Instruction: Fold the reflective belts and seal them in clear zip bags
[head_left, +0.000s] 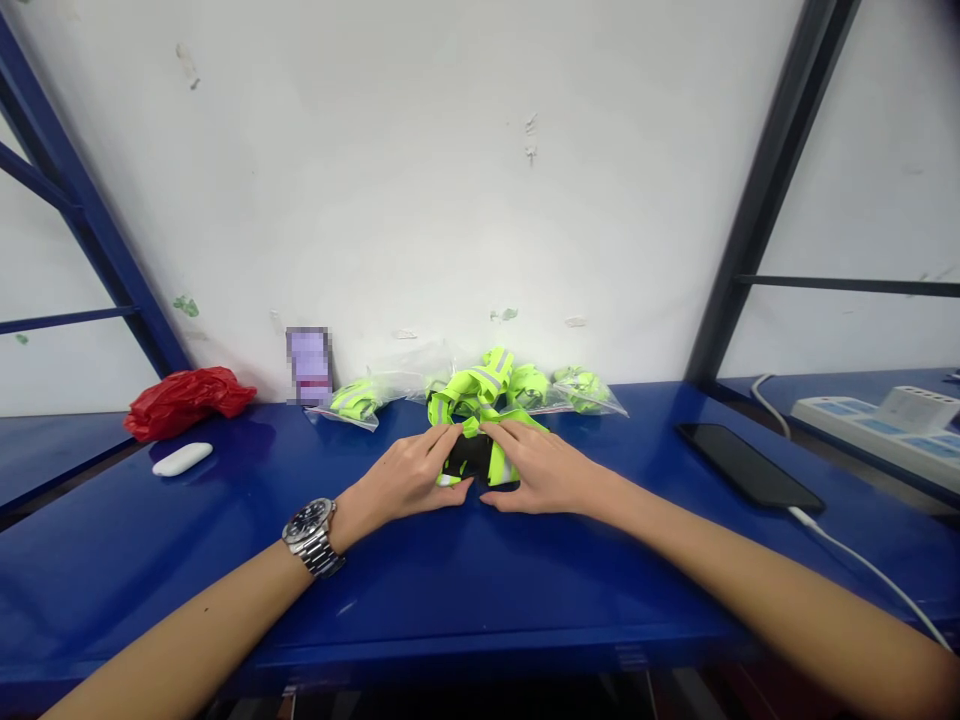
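Observation:
Neon yellow reflective straps [486, 378] with grey stripes and a black part lie bunched on the blue table, between and behind my hands. My left hand [417, 466], with a metal watch [310, 530] on the wrist, has its fingers curled over the left side of the bundle. From the other side my right hand [536, 468] grips the right part, thumb low and fingers on top. The two thumbs almost meet in front. Part of the black piece is hidden under my fingers.
Clear bags holding similar yellow straps [358, 400] lie along the wall, with more bagged straps [581, 388] to the right. A red plastic bag [187, 398] and white earbud case [182, 459] are left. A black phone [750, 467] with cable and a power strip [877, 425] are right.

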